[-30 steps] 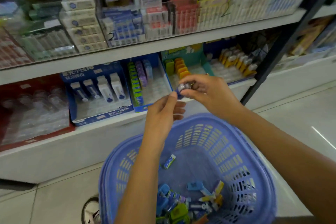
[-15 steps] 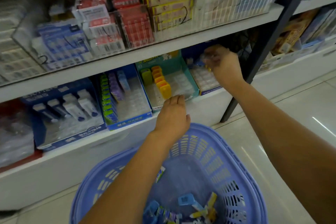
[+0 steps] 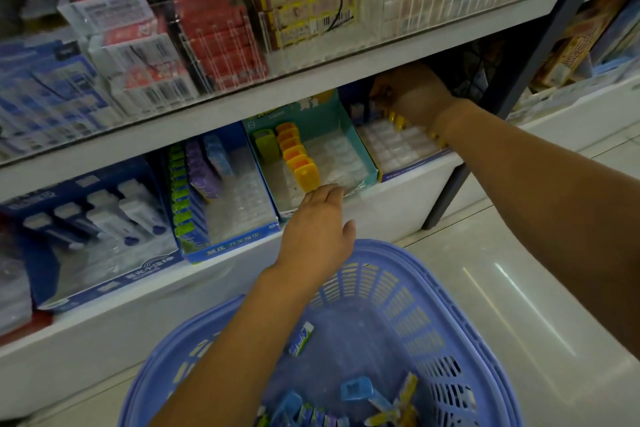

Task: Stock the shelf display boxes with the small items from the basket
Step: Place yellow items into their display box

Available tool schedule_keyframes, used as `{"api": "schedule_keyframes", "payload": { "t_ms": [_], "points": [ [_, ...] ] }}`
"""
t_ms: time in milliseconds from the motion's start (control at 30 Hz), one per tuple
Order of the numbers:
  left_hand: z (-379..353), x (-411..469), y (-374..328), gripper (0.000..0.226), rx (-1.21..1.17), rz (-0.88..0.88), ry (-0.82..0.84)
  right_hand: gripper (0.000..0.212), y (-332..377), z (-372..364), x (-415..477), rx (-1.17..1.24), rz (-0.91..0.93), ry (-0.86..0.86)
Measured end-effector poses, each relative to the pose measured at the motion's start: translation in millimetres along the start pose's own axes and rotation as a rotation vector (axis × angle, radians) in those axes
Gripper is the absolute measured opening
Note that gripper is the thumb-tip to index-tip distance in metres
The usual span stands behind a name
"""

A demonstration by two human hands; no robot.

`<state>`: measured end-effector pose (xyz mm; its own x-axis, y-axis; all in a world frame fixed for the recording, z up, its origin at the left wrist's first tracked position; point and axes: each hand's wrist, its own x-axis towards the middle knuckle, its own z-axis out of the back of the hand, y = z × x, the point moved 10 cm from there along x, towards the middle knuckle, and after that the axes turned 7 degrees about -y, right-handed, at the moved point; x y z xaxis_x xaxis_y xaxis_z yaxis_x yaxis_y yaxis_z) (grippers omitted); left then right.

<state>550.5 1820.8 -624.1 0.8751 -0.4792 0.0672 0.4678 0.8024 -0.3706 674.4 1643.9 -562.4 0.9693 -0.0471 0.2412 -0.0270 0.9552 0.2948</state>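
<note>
My right hand [image 3: 412, 90] reaches deep under the upper shelf to the back of the rightmost display box [image 3: 398, 149]. Its fingers are curled down and pinch a small item that is mostly hidden. Small yellow items [image 3: 396, 120] stand in a row beside that hand. My left hand [image 3: 318, 232] hovers with straight fingers at the front edge of the teal display box [image 3: 363, 163], which holds green, orange and yellow items [image 3: 298, 156]. The blue basket [image 3: 415, 263] sits below, with several small coloured items [image 3: 356, 388] in its bottom.
A blue display box [image 3: 239, 239] with green, purple and blue items stands left of the teal one, and a larger blue box [image 3: 114, 274] further left. The upper shelf [image 3: 311, 73] overhangs, packed with cartons. A dark upright post [image 3: 491, 121] stands at the right, with white floor beyond.
My right hand carried the small item from above the basket up and right, into the back of the rightmost box. My left hand let go of it and moved toward the teal box.
</note>
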Motion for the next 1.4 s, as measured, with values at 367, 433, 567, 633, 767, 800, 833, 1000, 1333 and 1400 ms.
{"api": "schedule_keyframes", "payload": {
  "t_ms": [367,433,567,633,767,800,833,1000,1333,1400],
  "points": [
    [42,-36,-11,0.023,-0.303,-0.064,-0.300,0.015,45,7,-41,-0.153,0.014,0.003],
    [24,-60,4,0.020,-0.303,-0.030,-0.250,0.014,81,9,-82,-0.077,0.127,0.011],
    [-68,-121,66,0.028,-0.090,0.203,0.194,0.009,144,-41,-178,0.048,0.336,0.368],
    [-115,-159,98,0.025,0.010,0.293,0.441,0.009,156,-87,-222,0.049,0.331,0.579],
    [-176,-239,146,0.033,0.038,0.389,0.770,0.034,129,-192,-311,-0.007,0.118,1.032],
    [-183,-252,152,0.034,0.012,0.397,0.796,0.046,119,-213,-331,-0.024,0.067,1.109],
    [-188,-262,155,0.034,-0.012,0.404,0.809,0.056,112,-229,-344,-0.041,0.039,1.141],
    [-196,-270,165,0.043,-0.061,0.456,0.862,0.054,115,-277,-374,-0.009,0.063,1.082],
    [-210,-270,185,0.041,-0.022,0.584,0.833,0.039,181,-315,-396,0.024,0.223,1.089],
    [-205,-258,184,0.041,-0.089,0.591,0.764,0.030,182,-314,-391,0.009,0.215,1.061]
  ]
}}
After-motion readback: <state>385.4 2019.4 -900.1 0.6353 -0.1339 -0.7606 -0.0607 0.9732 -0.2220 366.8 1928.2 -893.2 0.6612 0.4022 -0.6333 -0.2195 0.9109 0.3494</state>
